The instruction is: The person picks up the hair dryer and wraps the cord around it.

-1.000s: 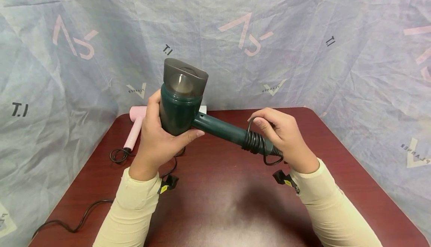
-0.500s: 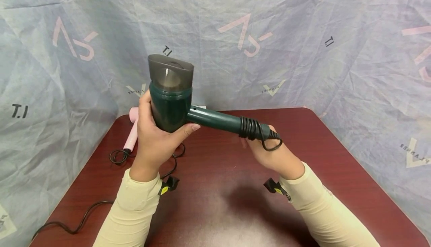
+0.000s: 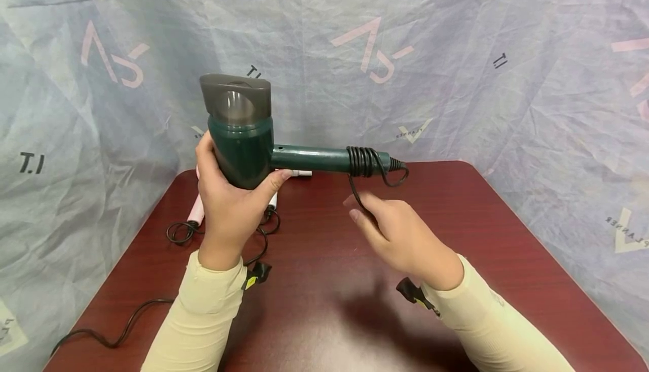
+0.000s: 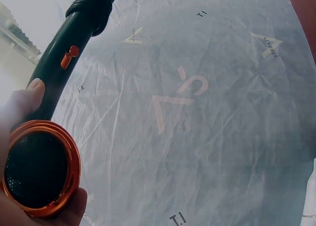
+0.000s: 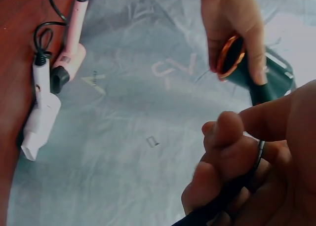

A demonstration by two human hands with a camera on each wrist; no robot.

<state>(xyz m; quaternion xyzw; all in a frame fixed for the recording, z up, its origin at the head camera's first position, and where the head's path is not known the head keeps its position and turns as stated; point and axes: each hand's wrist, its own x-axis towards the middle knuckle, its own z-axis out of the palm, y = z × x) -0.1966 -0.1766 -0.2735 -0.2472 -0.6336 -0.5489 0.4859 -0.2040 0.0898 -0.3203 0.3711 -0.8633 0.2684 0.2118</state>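
Observation:
A dark green hair dryer (image 3: 240, 155) with a smoky see-through nozzle (image 3: 237, 104) is held above the table. My left hand (image 3: 225, 214) grips its barrel, the thumb along the base of the handle. Its orange rear ring (image 4: 75, 157) and orange switch (image 4: 69, 57) show in the left wrist view. Black cord (image 3: 361, 161) is wound in several turns round the handle's end, with a short loop at the tip. Below the handle, my right hand (image 3: 405, 239) holds the free run of cord between thumb and fingers; the right wrist view shows those fingers (image 5: 229, 149) curled round it.
A pink hair dryer (image 5: 75, 31) and a white one (image 5: 44, 112) lie at the table's back left, partly hidden by my left hand in the head view. Loose black cord (image 3: 124, 331) trails to the left edge. A grey cloth (image 3: 324, 51) surrounds the dark red table (image 3: 314, 282).
The hair dryer has shifted left and up, its handle swinging from slanted to nearly level. My right hand has passed behind the handle and come down below it, drawing the cord along.

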